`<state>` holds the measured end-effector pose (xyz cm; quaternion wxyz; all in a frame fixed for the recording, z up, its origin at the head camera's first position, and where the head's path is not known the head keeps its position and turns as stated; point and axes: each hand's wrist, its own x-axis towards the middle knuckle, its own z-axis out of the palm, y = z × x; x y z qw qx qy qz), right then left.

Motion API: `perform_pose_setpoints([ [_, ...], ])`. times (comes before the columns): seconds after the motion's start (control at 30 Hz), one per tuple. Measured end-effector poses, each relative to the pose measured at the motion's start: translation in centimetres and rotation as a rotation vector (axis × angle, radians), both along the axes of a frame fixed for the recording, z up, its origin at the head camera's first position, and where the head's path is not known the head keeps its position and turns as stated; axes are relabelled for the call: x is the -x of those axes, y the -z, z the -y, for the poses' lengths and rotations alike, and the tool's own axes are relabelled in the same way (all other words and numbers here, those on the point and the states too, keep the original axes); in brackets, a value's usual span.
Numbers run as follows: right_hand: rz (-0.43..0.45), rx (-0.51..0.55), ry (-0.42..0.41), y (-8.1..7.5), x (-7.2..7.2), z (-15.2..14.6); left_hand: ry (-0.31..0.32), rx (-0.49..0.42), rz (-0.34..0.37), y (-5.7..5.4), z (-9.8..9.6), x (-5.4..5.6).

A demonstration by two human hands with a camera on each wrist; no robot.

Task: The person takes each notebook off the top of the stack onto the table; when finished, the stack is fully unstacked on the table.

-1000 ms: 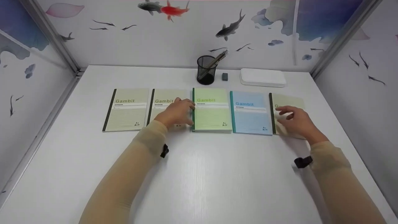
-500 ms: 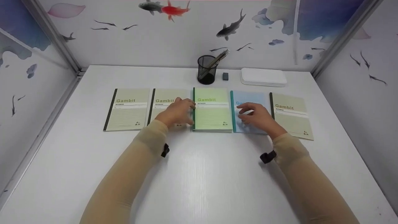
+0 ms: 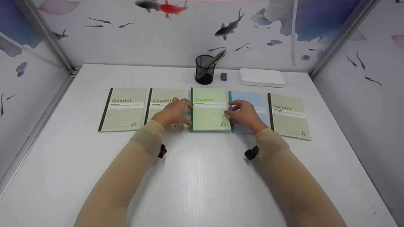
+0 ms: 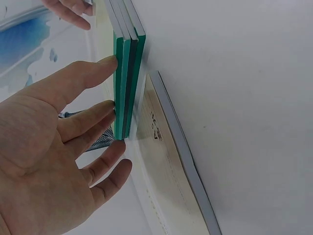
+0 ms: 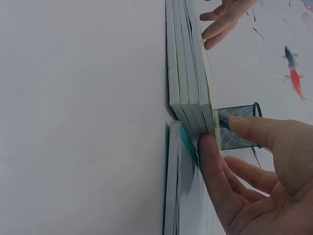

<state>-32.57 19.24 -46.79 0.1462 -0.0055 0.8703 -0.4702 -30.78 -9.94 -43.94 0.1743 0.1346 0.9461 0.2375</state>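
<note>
A stack of several notebooks (image 3: pixel 210 118), light green on top, lies mid-row on the table. My left hand (image 3: pixel 175 113) is over the second beige notebook (image 3: pixel 155 105), fingers spread, fingertips right at the stack's green and dark spines (image 4: pixel 126 85). From the right, my right hand (image 3: pixel 243 113) reaches over the blue notebook (image 3: pixel 257 96), covering part of it. In the right wrist view, one of its fingertips (image 5: pixel 208 144) meets the page edges (image 5: pixel 188 73) of the stack, while another finger stays apart above the top cover.
One beige notebook (image 3: pixel 121 118) lies at the row's left end, another beige notebook (image 3: pixel 288 121) at its right end, slightly turned. Behind stand a black mesh pen cup (image 3: pixel 204 71) with pens, a dark eraser (image 3: pixel 223 76) and a white case (image 3: pixel 262 77). Printed wall panels enclose the table.
My right hand has moved left from the right-end beige notebook, across the blue one, to the stack's right edge. My left hand has stayed at the spines.
</note>
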Motion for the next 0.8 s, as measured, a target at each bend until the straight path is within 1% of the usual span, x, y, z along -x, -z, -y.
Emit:
perform_pose_setpoints([
  [0.1,0.006,-0.032,0.022,-0.4,0.1,0.6,0.009,0.000,-0.006,0.0,0.2,0.1],
  [0.17,0.005,-0.063,0.011,-0.7,0.2,0.8,0.001,-0.008,-0.005,0.0,0.3,0.1],
  [0.3,0.007,-0.126,-0.017,-1.1,0.2,0.8,-0.022,-0.041,0.020,0.1,0.0,-0.1],
  [0.4,0.025,-0.155,-0.018,-1.1,0.2,0.6,-0.024,-0.057,0.025,0.4,-0.3,-0.2],
  [0.5,0.049,-0.139,-0.014,-1.0,0.3,0.6,-0.025,-0.055,0.011,0.7,-0.4,-0.3],
  [0.6,0.074,-0.110,-0.004,-0.9,0.3,0.8,-0.025,-0.048,0.003,0.5,-0.2,-0.4],
  [0.8,0.099,-0.080,0.019,-1.1,0.7,1.2,0.022,0.009,-0.051,0.2,0.2,-0.2],
])
